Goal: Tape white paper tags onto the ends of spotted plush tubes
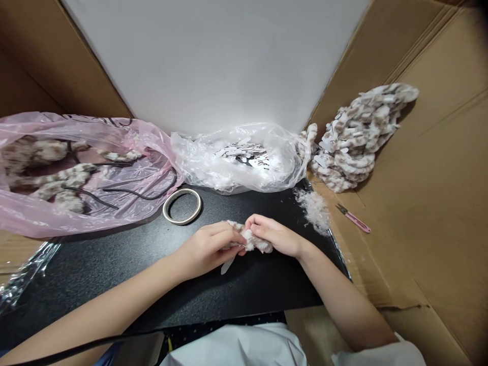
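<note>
Both hands meet over the black table, gripping one small fluffy white-and-brown plush piece [249,240]. My left hand [214,245] pinches its left side, fingers closed. A white paper-like strip [227,265] hangs below those fingers; whether it is attached to the plush cannot be seen. My right hand [275,235] is closed on the upper right part, thumb and forefinger pressed together. Some of the plush is hidden behind the fingers. A roll of tape [182,207] lies on the table to the left of the hands.
At the left, a pink plastic bag [152,137] holds plush pieces and dark cords. Behind the hands, a clear bag [198,168] contains white cut strips. Plush pieces [358,137] are heaped at the right, near loose fluff [315,208] and pink thread snips [354,218]. Cardboard walls surround the table.
</note>
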`<state>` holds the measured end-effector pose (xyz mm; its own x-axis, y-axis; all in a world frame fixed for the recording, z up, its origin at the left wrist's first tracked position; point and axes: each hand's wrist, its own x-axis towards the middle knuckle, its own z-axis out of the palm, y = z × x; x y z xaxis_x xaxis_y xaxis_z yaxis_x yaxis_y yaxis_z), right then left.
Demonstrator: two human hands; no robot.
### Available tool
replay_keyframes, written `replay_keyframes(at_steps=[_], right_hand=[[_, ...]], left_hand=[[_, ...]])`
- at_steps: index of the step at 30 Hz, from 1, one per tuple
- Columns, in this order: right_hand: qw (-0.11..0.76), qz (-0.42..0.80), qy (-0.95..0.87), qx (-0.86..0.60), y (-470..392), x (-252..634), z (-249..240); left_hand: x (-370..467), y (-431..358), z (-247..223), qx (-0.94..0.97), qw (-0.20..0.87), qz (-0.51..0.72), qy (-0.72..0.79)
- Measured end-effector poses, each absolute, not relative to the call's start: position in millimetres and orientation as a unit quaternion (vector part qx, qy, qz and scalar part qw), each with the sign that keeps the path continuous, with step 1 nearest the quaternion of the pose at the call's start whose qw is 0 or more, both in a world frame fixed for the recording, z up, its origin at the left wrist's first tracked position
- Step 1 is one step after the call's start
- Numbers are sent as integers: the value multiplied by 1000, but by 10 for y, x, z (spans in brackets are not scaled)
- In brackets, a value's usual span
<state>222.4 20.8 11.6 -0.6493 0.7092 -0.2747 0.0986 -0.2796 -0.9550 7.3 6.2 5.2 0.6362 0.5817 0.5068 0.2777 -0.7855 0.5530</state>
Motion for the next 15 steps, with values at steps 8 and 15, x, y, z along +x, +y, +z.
replay_keyframes(at_steps=[8,15], right_hand=[[275,746,-512,-325,167,2291,137],[344,724,-502,-325,125,2221,123]], left_hand=[[59,84,31,898,93,384,194],[35,86,10,893,86,398,195]])
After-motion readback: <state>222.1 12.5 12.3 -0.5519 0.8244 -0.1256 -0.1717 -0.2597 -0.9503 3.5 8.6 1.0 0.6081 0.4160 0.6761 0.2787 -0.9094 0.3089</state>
